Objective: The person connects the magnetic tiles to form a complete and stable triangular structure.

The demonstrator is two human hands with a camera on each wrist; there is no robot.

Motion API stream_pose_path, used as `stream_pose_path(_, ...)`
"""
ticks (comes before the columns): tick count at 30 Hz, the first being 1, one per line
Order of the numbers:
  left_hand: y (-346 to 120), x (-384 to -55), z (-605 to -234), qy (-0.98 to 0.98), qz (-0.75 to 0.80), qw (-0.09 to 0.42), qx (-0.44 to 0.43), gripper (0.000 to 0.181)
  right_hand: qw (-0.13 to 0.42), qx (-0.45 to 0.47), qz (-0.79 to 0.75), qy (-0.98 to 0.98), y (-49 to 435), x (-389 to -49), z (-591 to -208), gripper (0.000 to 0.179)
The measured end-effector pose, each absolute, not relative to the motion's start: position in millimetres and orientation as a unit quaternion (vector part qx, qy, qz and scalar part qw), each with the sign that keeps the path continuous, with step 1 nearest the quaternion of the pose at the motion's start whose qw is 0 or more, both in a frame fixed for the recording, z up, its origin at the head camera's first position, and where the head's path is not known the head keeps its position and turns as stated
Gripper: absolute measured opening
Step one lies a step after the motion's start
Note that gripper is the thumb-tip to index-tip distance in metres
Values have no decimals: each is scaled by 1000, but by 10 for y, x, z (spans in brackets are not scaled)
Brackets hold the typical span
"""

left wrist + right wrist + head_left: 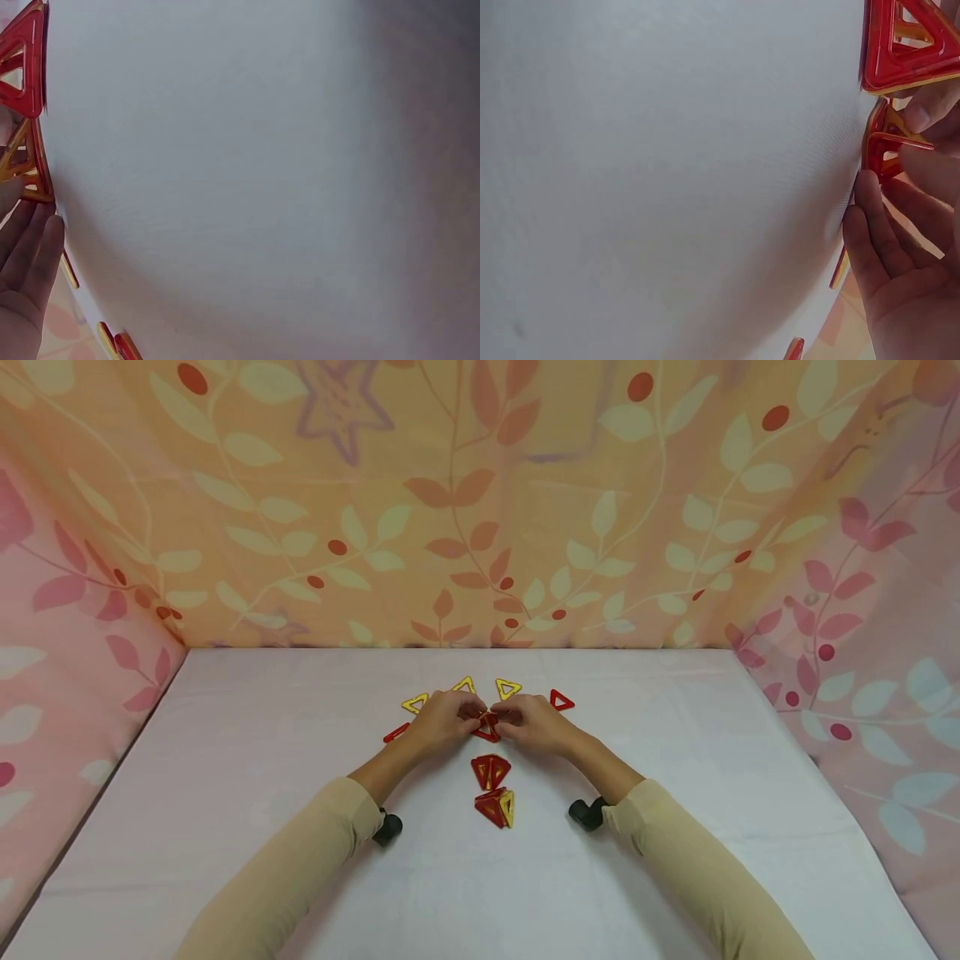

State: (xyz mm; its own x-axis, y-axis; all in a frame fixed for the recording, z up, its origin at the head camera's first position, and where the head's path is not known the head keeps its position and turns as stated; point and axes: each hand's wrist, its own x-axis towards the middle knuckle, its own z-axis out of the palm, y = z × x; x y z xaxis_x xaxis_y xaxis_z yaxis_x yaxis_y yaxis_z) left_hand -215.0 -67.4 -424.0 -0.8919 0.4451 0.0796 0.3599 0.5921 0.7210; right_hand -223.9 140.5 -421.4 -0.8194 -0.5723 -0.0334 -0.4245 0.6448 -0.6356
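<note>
In the middle of the head view, my left hand (450, 720) and right hand (538, 725) meet over a small group of red and yellow triangular magnetic tiles (489, 735). Several of these tiles lean together at angles. The left wrist view has my left hand (34, 259) pinching an orange-yellow tile (22, 154) beside a red one. From the right wrist, my right hand (896, 274) pinches a red tile (877, 154) that stands tilted, with its lower fingers close to the cloth. The fingertips partly hide the tiles.
Nearer me stand two tile pyramids, one red (491, 771) and one red and yellow (491, 807). Beyond the hands lie loose yellow tiles (501, 687) and a red tile (555, 700); another red tile (395, 732) is at the left. Patterned curtains (450, 527) surround the white table (225, 777).
</note>
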Motion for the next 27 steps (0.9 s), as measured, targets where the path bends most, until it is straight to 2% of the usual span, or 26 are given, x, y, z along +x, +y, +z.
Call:
stream_pose_path(13,-673,-2101,-4207,900,378,45,213,24,107,-291,-302,901,1406,-2225,-4218,34)
stream_pose_path(27,-643,-2079,-4234,883,407,79,222,39,115,-283,-309,901,1446,-2199,-4244,32)
